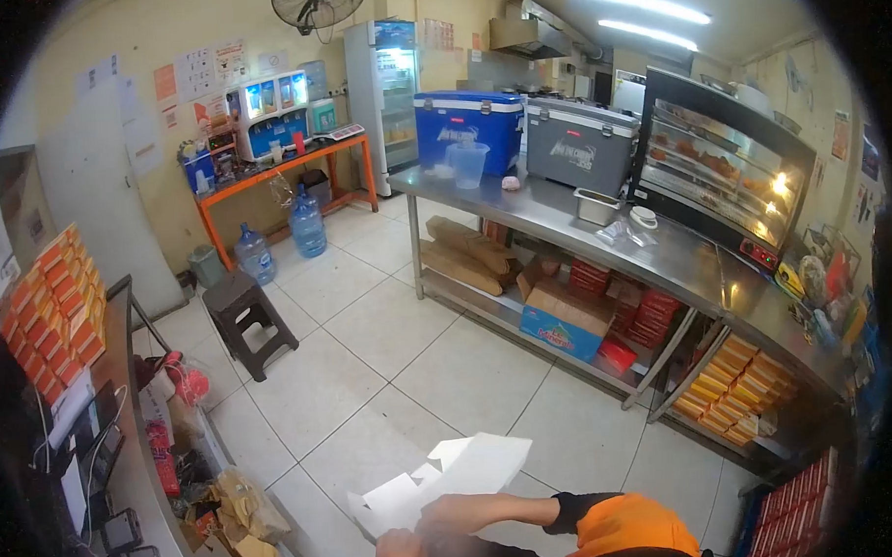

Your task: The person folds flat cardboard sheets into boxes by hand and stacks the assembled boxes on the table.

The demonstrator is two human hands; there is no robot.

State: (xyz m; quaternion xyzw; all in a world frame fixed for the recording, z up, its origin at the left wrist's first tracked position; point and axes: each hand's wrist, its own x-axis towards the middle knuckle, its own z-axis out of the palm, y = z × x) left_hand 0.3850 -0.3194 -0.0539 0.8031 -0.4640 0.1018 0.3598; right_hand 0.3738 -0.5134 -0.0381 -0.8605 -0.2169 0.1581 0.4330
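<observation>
A white, flat cardboard box blank [472, 467] with notched, cut flaps along its left side is held out low in front of me, over the floor tiles. My right hand [452, 515] is closed at its near edge, the forearm coming from an orange sleeve with a black cuff. Lower and to the left, my left hand [402, 552] is closed beside the right one at the same near corner. The fingers of both hands are partly hidden, and the bottom of the view cuts off part of the left arm.
A steel table [572, 220] carries a blue cooler [468, 130], a grey cooler [579, 146] and a heated display case [722, 166]. A dark stool [249, 323] stands on the floor. Stacked orange boxes [59, 317] stand on the left counter; several brown bags [248, 511] lie below it.
</observation>
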